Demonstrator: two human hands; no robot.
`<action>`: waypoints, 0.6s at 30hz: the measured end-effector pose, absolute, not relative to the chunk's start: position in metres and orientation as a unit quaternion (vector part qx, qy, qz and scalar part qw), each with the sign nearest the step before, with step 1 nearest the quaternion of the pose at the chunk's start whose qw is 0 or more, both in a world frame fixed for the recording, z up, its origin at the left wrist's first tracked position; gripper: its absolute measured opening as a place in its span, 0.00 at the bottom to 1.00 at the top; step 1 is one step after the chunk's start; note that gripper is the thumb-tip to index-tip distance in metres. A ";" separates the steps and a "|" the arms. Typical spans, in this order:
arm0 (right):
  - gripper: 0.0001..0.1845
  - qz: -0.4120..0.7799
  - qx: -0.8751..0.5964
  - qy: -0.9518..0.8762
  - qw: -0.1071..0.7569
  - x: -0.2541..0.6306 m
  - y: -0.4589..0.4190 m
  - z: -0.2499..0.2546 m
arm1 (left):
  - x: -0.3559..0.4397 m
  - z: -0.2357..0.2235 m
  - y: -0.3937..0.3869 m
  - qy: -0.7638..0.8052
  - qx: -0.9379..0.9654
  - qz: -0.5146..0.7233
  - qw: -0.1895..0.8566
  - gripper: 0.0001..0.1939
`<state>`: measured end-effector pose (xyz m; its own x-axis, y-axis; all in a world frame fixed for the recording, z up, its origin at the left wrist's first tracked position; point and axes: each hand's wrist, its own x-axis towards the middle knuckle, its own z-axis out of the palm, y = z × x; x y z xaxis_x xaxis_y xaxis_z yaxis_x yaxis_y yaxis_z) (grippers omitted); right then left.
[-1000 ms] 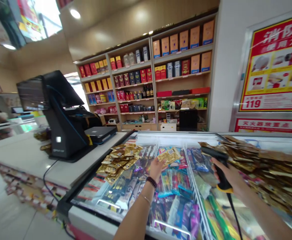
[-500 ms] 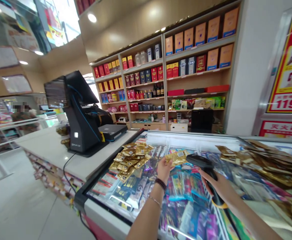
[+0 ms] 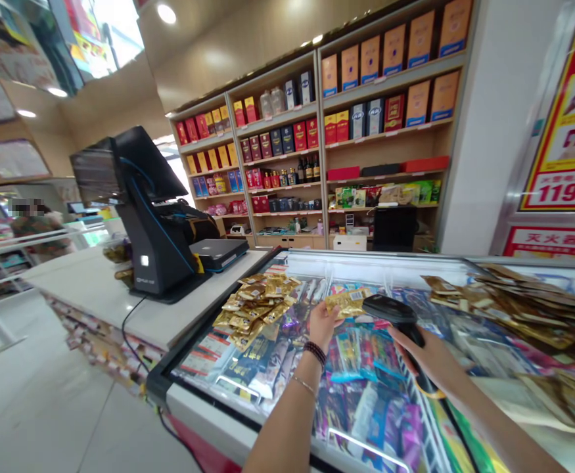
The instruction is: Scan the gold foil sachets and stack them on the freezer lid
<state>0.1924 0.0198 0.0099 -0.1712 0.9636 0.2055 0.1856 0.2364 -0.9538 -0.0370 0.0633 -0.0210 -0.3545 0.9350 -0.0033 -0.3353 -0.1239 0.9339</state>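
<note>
My left hand (image 3: 322, 324) is closed on a small gold packet (image 3: 347, 303), held above the glass lid of a chest freezer (image 3: 317, 263). My right hand (image 3: 428, 358) grips a black barcode scanner (image 3: 391, 311) with a yellow band; its head sits right beside the packet and points at it. To the left of the packet, a pile of gold packets (image 3: 255, 307) lies on the glass. A larger heap of gold and brown packets (image 3: 518, 305) covers the glass to the right.
A black checkout terminal (image 3: 142, 210) with a small printer (image 3: 218, 252) stands on the white counter (image 3: 90, 289) at left. Shelves of boxed goods (image 3: 326, 131) line the back wall. A red notice (image 3: 566, 131) hangs at right. A person stands far left.
The view has swung left and steadied. My right hand has brought the scanner left, close up to the packet. My left hand keeps the packet in much the same place.
</note>
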 end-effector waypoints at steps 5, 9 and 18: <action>0.31 0.422 -0.453 -0.637 0.460 0.192 0.018 0.011 | -0.037 -0.021 0.063 0.471 0.321 0.678 0.464 0.21; 0.31 0.418 -0.455 -0.640 0.458 0.192 0.018 0.010 | -0.038 -0.021 0.063 0.468 0.322 0.676 0.470 0.20; 0.32 0.410 -0.468 -0.639 0.452 0.192 0.019 0.010 | -0.041 -0.023 0.064 0.473 0.310 0.678 0.469 0.15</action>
